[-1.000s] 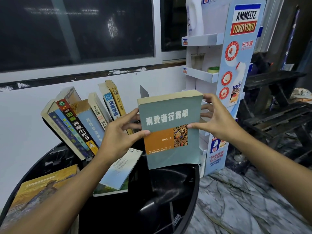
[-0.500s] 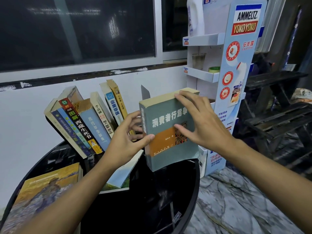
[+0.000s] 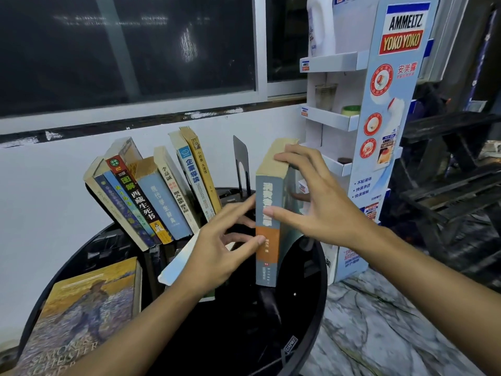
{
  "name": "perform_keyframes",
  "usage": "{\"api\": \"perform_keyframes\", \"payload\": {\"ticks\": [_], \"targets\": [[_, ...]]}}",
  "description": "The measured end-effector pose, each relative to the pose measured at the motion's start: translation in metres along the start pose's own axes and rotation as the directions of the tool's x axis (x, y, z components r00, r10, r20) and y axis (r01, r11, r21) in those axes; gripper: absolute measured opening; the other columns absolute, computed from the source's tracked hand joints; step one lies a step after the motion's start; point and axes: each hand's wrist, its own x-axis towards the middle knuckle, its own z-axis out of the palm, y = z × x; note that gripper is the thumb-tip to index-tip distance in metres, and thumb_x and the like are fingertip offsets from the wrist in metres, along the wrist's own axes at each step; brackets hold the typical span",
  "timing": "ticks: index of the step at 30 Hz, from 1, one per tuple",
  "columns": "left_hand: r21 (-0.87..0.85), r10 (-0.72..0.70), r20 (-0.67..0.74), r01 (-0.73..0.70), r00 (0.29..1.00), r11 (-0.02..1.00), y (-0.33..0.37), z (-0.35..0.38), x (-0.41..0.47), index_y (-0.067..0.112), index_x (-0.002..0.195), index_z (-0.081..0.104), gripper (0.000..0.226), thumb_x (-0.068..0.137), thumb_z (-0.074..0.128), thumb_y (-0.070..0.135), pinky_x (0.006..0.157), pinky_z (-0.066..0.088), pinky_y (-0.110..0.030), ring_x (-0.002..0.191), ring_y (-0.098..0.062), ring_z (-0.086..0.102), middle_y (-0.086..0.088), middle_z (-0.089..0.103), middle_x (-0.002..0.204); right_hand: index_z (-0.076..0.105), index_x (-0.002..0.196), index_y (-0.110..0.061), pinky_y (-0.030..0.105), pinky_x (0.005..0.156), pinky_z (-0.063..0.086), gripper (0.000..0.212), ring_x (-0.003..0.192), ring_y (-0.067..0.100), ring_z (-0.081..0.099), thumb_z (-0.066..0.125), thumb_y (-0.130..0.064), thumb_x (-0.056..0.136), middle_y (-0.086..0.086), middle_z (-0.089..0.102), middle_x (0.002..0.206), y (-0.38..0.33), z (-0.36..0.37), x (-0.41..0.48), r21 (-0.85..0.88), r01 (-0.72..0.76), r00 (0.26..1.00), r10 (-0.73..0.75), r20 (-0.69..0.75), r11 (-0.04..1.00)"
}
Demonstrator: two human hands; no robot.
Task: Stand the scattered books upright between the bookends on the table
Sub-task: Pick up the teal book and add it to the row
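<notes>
I have the grey book (image 3: 268, 226) upright now, its spine turned toward me where a second ago I was looking at its front cover. That turn matters: it now faces the same way as the row (image 3: 151, 194), so it can slide in beside the other spines. It stands at the right side of the table (image 3: 303, 321), its lower end down at the glass, though I cannot tell whether it is resting there or just clear of it.

My right hand (image 3: 320, 202) grasps it, fingers spread over the top edge and the far cover, thumb across the spine. It has moved up from the cover's edge to this top hold. My left hand (image 3: 225, 242) is open, fingertips pressed to the near side of the spine to steady it, not wrapped round anything.

The black bookend (image 3: 241, 161) stands just behind and left of the book, with a gap between it and the leaning row. The row tilts left, well off vertical. I judge the book sits outside the bookend at present, so it has to go into that gap, and the row will want pushing straight.

Two books are left flat: a thin one (image 3: 179, 264) under my left wrist, and a yellow one (image 3: 89, 308) at the near left. So the job is part done.
</notes>
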Motion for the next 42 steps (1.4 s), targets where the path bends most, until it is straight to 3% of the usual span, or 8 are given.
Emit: {"api": "perform_keyframes", "payload": {"ticks": [3, 9, 14, 18, 24, 28, 34, 42], "targets": [[0.129, 0.058, 0.097, -0.070, 0.994, 0.989, -0.005, 0.004, -0.002, 0.032, 0.153, 0.040, 0.074, 0.090, 0.075, 0.020, 0.102, 0.053, -0.036, 0.136, -0.019, 0.049, 0.015, 0.049, 0.145, 0.046, 0.146, -0.026, 0.029, 0.087, 0.061, 0.065, 0.144, 0.013, 0.034, 0.076, -0.033, 0.089, -0.007, 0.031, 0.154, 0.001, -0.012, -0.007, 0.088, 0.045, 0.997, -0.050, 0.055, 0.995], [0.075, -0.020, 0.127, 0.010, 0.992, 0.997, -0.009, 0.029, -0.003, 0.040, 0.158, 0.027, 0.087, 0.088, 0.078, 0.029, 0.108, 0.051, -0.039, 0.149, -0.010, 0.033, 0.018, 0.029, 0.160, 0.044, 0.145, -0.028, 0.033, 0.085, 0.061, 0.057, 0.143, 0.014, 0.036, 0.069, -0.026, 0.094, -0.010, 0.032, 0.154, 0.000, -0.028, -0.013, 0.074, 0.053, 0.993, -0.061, 0.102, 0.996], [0.035, -0.056, 0.050, 0.054, 0.997, 0.998, -0.008, 0.050, -0.004, 0.041, 0.157, 0.026, 0.089, 0.085, 0.077, 0.039, 0.110, 0.048, -0.042, 0.150, -0.001, 0.026, 0.021, 0.022, 0.163, 0.045, 0.139, -0.033, 0.034, 0.095, 0.054, 0.058, 0.131, -0.002, 0.041, 0.069, -0.050, 0.088, -0.014, 0.039, 0.144, -0.010, -0.022, -0.013, -0.068, -0.045, 0.998, 0.043, -0.035, 0.997], [0.024, -0.040, -0.035, 0.041, 0.999, 0.999, -0.007, 0.068, -0.009, 0.041, 0.155, 0.028, 0.081, 0.087, 0.073, 0.037, 0.110, 0.049, -0.037, 0.150, -0.001, 0.025, 0.019, 0.023, 0.162, 0.043, 0.137, -0.036, 0.017, 0.084, 0.046, 0.059, 0.110, -0.001, 0.050, 0.073, -0.047, 0.087, -0.014, 0.053, 0.132, -0.015, -0.012, -0.012, -0.154, -0.138, 0.983, 0.116, -0.145, 0.978], [-0.030, -0.085, -0.041, 0.084, 0.996, 0.996, -0.005, 0.074, -0.012, 0.039, 0.155, 0.031, 0.079, 0.087, 0.072, 0.039, 0.111, 0.047, -0.034, 0.148, 0.002, 0.029, 0.023, 0.030, 0.157, 0.051, 0.134, -0.029, 0.038, 0.085, 0.057, 0.049, 0.105, 0.012, 0.062, 0.073, -0.033, 0.090, -0.005, 0.066, 0.123, -0.018, -0.005, -0.011, -0.164, -0.152, 0.960, 0.106, -0.260, 0.975], [-0.011, -0.097, -0.020, 0.097, 0.995, 0.995, -0.002, 0.069, -0.012, 0.036, 0.156, 0.031, 0.079, 0.089, 0.073, 0.037, 0.112, 0.047, -0.032, 0.147, 0.003, 0.029, 0.024, 0.030, 0.157, 0.056, 0.135, -0.025, 0.032, 0.089, 0.057, 0.048, 0.109, 0.011, 0.063, 0.074, -0.028, 0.091, -0.004, 0.067, 0.127, -0.017, 0.000, -0.010, -0.152, -0.128, 0.951, 0.078, -0.298, 0.980], [0.292, -0.026, -0.039, 0.036, 0.999, 0.956, -0.006, 0.032, 0.005, 0.028, 0.150, 0.045, 0.059, 0.096, 0.067, 0.035, 0.118, 0.037, -0.039, 0.146, 0.000, 0.033, 0.018, 0.038, 0.155, 0.061, 0.133, -0.021, 0.022, 0.089, 0.055, 0.047, 0.104, 0.005, 0.064, 0.076, -0.024, 0.089, -0.003, 0.070, 0.122, -0.017, 0.003, -0.010, -0.141, -0.094, 0.947, 0.045, -0.318, 0.986], [0.696, 0.031, -0.133, 0.071, 0.991, 0.715, 0.005, -0.061, 0.076, 0.022, 0.157, 0.033, 0.072, 0.095, 0.069, 0.025, 0.122, 0.020, -0.034, 0.152, -0.014, 0.021, 0.004, 0.025, 0.164, 0.063, 0.130, -0.021, 0.018, 0.087, 0.052, 0.045, 0.101, 0.007, 0.064, 0.077, -0.024, 0.088, -0.005, 0.071, 0.120, -0.022, 0.002, 0.003, -0.151, -0.086, 0.952, 0.036, -0.303, 0.985]]}}
